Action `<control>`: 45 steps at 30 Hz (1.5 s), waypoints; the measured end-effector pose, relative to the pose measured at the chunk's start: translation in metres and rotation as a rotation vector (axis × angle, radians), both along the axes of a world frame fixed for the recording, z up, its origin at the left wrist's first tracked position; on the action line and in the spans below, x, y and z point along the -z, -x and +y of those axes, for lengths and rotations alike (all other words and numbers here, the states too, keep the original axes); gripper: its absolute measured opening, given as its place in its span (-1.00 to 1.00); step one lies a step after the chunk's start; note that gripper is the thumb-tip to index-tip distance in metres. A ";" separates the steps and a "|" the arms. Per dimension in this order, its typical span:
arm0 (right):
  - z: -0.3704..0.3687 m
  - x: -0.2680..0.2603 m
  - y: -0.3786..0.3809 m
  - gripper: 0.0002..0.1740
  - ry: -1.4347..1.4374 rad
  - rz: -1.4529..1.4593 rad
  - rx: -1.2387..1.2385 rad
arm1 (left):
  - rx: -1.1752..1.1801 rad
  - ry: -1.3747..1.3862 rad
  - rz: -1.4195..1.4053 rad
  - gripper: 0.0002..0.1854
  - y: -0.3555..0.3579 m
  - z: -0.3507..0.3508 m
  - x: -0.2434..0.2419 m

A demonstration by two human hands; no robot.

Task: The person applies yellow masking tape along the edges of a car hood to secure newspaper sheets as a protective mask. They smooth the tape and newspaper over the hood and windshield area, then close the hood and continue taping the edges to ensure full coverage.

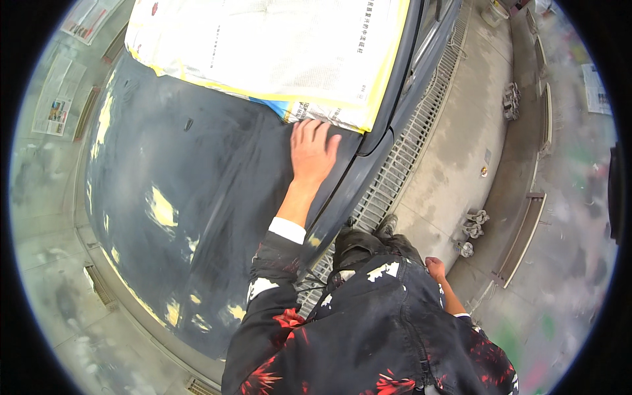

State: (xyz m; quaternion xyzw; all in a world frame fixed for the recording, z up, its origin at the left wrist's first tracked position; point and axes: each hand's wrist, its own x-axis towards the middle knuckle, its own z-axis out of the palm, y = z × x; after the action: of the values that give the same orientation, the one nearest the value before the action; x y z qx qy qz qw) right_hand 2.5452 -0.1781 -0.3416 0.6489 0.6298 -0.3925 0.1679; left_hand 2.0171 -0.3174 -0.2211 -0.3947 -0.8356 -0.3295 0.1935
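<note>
My left hand lies palm down on the rear edge of a dull dark car hood, near its right side. Its fingertips touch the lower edge of masking newspaper, which covers the windshield area and is bordered with yellow masking tape. A crumpled printed strip of paper shows just beyond the fingertips. The hood has scuffed areas and several pale yellow patches. My right hand hangs by my side, apart from the car, fingers curled in, with nothing visible in it.
A metal floor grating runs beside the car, under my feet. Metal clamp-like parts lie along the wall's base at the right. A wall-mounted frame stands near them, and a bucket is at the upper right.
</note>
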 end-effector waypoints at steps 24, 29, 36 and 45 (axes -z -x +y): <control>0.006 0.026 -0.009 -0.58 0.008 0.005 -0.026 | -0.120 -0.242 -0.032 -0.55 0.017 -0.010 -0.008; 0.011 0.028 -0.006 -0.60 0.006 -0.001 -0.028 | -0.189 -0.429 -0.613 -0.30 0.049 -0.017 -0.015; 0.019 0.035 -0.007 -0.62 0.012 0.096 -0.030 | -0.288 -1.058 -0.984 -0.35 0.092 -0.006 -0.028; 0.036 0.107 -0.062 -0.84 -0.109 0.194 -0.358 | -0.515 -0.796 -0.929 -0.28 0.189 -0.027 -0.012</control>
State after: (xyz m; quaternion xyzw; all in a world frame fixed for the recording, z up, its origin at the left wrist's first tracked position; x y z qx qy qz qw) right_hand 2.6076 -0.1418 -0.4491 0.4938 0.7686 -0.3825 0.1382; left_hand 1.8277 -0.3440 -0.2090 0.1022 -0.7142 -0.6923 0.0169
